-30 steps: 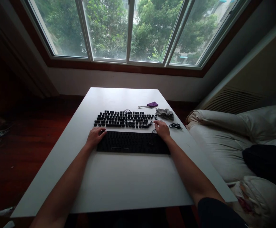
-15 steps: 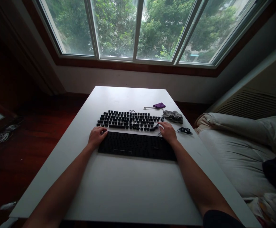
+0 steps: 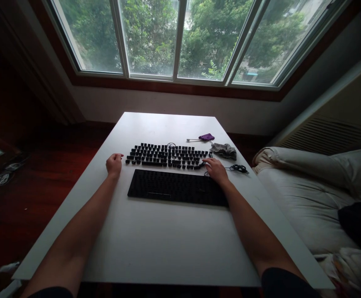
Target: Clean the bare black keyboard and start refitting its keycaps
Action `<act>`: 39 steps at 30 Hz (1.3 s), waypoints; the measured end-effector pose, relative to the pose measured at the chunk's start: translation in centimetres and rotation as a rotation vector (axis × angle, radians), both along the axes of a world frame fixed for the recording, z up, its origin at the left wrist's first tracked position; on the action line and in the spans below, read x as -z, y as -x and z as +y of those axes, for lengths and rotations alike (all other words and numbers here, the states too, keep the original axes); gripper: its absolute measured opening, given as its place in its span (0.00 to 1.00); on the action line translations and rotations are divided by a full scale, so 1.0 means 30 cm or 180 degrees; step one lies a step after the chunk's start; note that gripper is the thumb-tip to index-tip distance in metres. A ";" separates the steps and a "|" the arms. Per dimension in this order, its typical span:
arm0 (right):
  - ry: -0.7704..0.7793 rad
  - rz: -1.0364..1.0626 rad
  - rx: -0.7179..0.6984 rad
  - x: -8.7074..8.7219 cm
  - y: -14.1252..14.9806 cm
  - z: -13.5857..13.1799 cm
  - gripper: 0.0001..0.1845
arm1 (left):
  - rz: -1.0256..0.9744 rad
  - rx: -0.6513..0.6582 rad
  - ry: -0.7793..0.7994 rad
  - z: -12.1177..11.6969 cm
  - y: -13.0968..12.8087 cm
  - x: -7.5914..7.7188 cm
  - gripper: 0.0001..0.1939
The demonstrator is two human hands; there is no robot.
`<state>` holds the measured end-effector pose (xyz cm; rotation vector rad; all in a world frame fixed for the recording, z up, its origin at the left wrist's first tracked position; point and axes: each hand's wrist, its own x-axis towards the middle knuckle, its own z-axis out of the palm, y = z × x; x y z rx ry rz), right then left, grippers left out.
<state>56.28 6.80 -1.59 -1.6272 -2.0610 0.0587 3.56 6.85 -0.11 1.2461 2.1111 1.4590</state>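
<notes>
Lying crosswise in front of me on the white table (image 3: pixel 168 244), the black keyboard (image 3: pixel 171 188) is running its long axis left to right, its right end slanting slightly toward me. My right hand (image 3: pixel 217 171) is being the nearer one, covering the keyboard's far right corner; its fingers are reaching out loosely, released, toward the last keycaps (image 3: pixel 154 163), though I can't tell whether they're touching any. My left hand (image 3: pixel 114 164) is curling in on itself past the far left corner, near the keycaps but apart from the keyboard; whether it's pinching anything, I can't tell. The keycap rows are stretching between my hands, just beyond the keyboard. Farther right, a coiled cable (image 3: pixel 239 168) and a grey cloth (image 3: pixel 224 151) are lying beside my right hand, and a purple cloth (image 3: pixel 206 137) is resting behind them.
</notes>
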 end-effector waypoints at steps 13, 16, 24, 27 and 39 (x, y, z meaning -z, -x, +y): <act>0.0124 0.0079 0.0107 -0.009 0.005 -0.009 0.16 | 0.0446 0.0294 -0.0097 -0.007 0.017 0.047 0.16; 0.0115 0.0084 0.0141 -0.009 0.006 -0.010 0.16 | 0.0494 0.0323 -0.0126 -0.004 0.018 0.048 0.15; 0.0241 0.0094 0.0114 -0.019 0.005 -0.016 0.15 | 0.0512 0.0283 -0.0132 -0.003 0.013 0.049 0.15; 0.0272 0.0089 0.0102 -0.018 0.003 -0.013 0.14 | 0.0551 0.0290 -0.0121 -0.013 0.003 0.043 0.14; 0.0297 0.0158 0.0202 -0.005 -0.006 -0.003 0.15 | 0.0697 0.0356 -0.0129 -0.034 -0.017 0.023 0.14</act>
